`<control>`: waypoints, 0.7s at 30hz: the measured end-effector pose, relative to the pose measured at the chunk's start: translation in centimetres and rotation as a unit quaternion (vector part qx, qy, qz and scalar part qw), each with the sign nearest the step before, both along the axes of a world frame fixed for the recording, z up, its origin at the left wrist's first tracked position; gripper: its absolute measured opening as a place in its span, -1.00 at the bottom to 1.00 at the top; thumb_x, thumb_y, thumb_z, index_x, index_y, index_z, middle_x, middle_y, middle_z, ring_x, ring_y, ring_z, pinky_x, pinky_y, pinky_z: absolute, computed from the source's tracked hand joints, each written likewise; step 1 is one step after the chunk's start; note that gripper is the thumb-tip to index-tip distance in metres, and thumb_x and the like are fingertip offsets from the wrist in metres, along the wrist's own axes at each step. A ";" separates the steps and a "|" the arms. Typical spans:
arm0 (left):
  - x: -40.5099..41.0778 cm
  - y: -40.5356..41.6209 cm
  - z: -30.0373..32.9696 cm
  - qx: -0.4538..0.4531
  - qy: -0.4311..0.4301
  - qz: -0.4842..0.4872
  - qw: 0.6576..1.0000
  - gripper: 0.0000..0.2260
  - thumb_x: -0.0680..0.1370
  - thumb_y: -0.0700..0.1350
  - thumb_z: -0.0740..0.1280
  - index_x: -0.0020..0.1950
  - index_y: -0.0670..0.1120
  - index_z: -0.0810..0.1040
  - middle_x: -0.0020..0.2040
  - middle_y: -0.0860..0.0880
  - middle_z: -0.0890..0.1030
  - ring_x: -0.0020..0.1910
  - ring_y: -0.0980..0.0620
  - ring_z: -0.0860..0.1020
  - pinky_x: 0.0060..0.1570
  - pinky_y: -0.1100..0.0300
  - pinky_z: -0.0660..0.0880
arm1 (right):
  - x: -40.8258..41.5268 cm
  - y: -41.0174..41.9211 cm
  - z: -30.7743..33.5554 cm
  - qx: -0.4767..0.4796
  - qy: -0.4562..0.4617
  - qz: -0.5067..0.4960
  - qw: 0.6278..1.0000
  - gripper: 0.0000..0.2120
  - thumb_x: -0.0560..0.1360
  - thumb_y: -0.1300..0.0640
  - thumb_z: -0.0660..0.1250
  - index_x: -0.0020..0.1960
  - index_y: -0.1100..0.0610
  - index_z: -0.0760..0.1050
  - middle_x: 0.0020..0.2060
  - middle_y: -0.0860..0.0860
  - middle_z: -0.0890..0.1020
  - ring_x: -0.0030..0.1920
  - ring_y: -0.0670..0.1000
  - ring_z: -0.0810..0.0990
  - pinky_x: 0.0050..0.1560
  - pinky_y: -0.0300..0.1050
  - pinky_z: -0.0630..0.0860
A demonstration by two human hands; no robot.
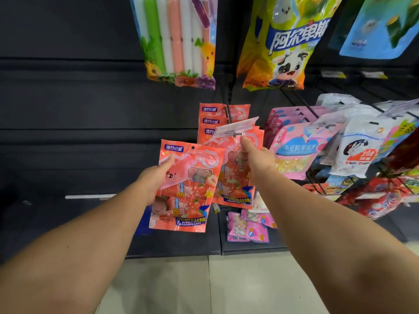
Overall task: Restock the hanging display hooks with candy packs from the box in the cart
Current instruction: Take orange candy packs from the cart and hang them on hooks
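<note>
My left hand (156, 177) grips a red-orange candy pack (188, 189) by its left edge, thumb on its front, held just left of the hook. My right hand (256, 157) pinches the top of another red-orange pack (235, 180) right at the tip of the display hook (235, 134), under a clear price-tag holder (235, 126). Several identical packs (213, 121) hang farther back on the same hook. The box and cart are out of view.
Dark shelving panel (90, 105) fills the left. Above hang a striped candy bag (179, 41) and a yellow bag (283, 46). Pink bags (294, 150) and white bags (360, 148) hang on hooks to the right. Pink packs (247, 225) lie on the bottom shelf. Tiled floor (204, 286) lies below.
</note>
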State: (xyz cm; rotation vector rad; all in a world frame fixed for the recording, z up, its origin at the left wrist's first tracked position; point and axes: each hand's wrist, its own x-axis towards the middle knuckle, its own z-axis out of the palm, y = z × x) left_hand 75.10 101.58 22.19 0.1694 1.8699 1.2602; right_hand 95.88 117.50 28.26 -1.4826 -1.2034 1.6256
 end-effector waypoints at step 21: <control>1.3 -0.8 -0.3 0.022 -0.006 -0.003 1.000 0.13 -0.26 0.61 0.44 0.18 0.02 0.65 0.15 -0.11 0.69 0.17 -0.19 0.63 0.33 -0.21 0.47 | 0.3 -0.2 0.0 0.029 -0.017 -0.010 0.999 -0.62 0.45 -0.23 0.41 0.01 0.05 0.45 -0.18 -0.06 0.57 -0.17 -0.02 0.54 -0.04 -0.02 0.44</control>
